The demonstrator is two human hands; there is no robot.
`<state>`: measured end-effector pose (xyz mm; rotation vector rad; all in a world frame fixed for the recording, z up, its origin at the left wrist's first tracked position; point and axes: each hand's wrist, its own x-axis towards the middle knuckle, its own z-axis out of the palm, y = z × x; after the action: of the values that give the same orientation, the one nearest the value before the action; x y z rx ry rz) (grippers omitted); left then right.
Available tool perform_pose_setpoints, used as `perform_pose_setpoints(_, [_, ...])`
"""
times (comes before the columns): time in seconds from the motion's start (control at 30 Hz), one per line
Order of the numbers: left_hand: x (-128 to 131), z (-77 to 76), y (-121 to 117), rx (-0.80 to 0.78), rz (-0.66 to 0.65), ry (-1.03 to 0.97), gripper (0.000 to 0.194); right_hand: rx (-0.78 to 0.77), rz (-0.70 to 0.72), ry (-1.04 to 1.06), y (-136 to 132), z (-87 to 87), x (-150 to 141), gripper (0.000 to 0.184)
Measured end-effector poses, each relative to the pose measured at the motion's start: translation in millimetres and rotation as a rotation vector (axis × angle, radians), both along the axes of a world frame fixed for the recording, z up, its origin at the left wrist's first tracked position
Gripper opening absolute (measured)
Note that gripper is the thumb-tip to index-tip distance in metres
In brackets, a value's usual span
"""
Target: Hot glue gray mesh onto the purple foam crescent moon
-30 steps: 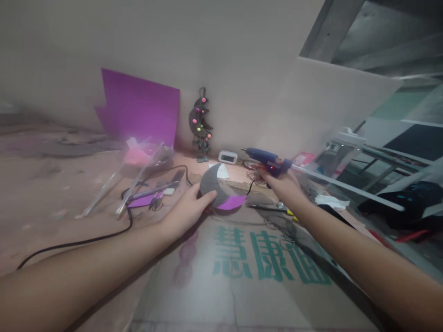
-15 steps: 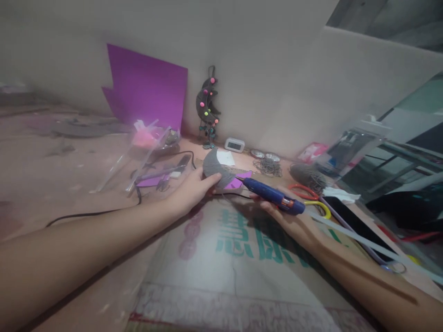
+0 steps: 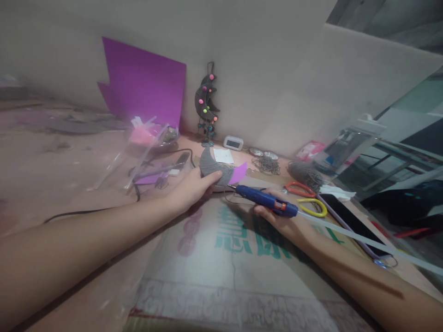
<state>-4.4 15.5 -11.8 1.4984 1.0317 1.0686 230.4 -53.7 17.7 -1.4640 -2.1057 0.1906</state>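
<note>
My left hand [image 3: 199,184] pinches a crescent moon [image 3: 212,167], its body wrapped in grey yarn and its right tip bare purple [image 3: 238,173]. In my right hand [image 3: 278,216] is a blue hot glue gun [image 3: 265,199], with a long clear glue stick [image 3: 342,233] running out of its back toward the lower right. The nozzle points left, close to the lower edge of the moon near the border of grey and purple; whether it touches I cannot tell. A thin strand of yarn [image 3: 228,198] hangs below the moon.
A printed cardboard sheet [image 3: 207,281] lies beneath my hands. Orange scissors [image 3: 300,189], a yellow handle loop [image 3: 314,208] and a phone [image 3: 349,223] lie right. Behind stand a small clock [image 3: 233,143], a decorated moon hanging [image 3: 206,99] and purple board [image 3: 145,83]. Grey yarn [image 3: 304,174] sits back right.
The glue gun's nozzle has moved left and down, from the purple tip to the moon's lower edge. More of the purple tip now shows. My left hand keeps its hold.
</note>
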Motion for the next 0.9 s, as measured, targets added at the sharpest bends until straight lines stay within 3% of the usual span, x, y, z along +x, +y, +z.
perform_pose_setpoints(0.2, [0.5, 2.9, -1.8, 0.014, -0.02, 0.006, 0.027, 0.054, 0.024, 0.034, 2.5, -3.0, 0.7, 0.034])
perform_pose_setpoints(0.43, [0.0, 1.1, -0.4, 0.006, 0.007, 0.022, 0.029, 0.114, 0.02, -0.076, 4.9, -6.4, 1.6, 0.04])
perform_pose_setpoints(0.9, [-0.1, 1.8, -1.2, -0.014, -0.001, 0.016, 0.031, 0.045, -0.108, -0.11, 5.5, -7.2, 0.8, 0.037])
